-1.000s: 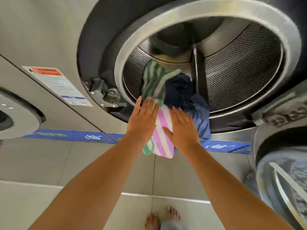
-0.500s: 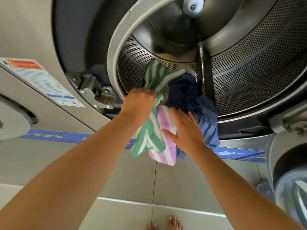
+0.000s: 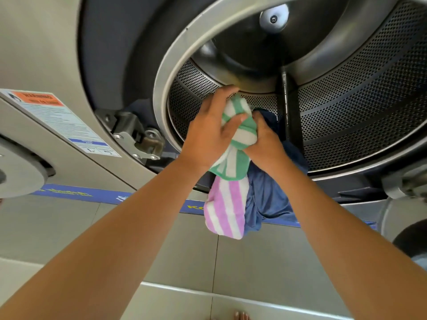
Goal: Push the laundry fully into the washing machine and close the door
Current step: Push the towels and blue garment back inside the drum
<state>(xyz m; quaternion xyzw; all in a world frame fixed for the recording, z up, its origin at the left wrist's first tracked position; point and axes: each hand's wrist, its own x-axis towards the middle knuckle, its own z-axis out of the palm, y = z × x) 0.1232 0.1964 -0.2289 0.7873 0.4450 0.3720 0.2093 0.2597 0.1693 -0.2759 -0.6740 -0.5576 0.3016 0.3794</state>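
Note:
The washing machine's round opening (image 3: 172,72) fills the upper view, with its perforated steel drum (image 3: 351,107) behind. A green-and-white striped cloth (image 3: 240,132) is bunched at the drum's lower lip, and my left hand (image 3: 208,132) is clenched around it. My right hand (image 3: 265,142) presses against the same bundle from the right, fingers curled into it. A pink-and-white striped cloth (image 3: 225,211) and a blue garment (image 3: 268,199) hang out over the front below the opening. The open door (image 3: 402,218) shows partly at the right edge.
A door hinge (image 3: 141,137) sits left of the opening. A warning label (image 3: 57,121) is stuck on the machine's front panel. A neighbouring machine's door (image 3: 18,172) shows at the left edge. Blue floor tape (image 3: 97,195) runs along the tiled floor (image 3: 161,250).
Both hands rose from the hanging cloth up to the drum lip. My left hand bunched the green striped cloth and lifted it inward; my right hand closed onto the bundle.

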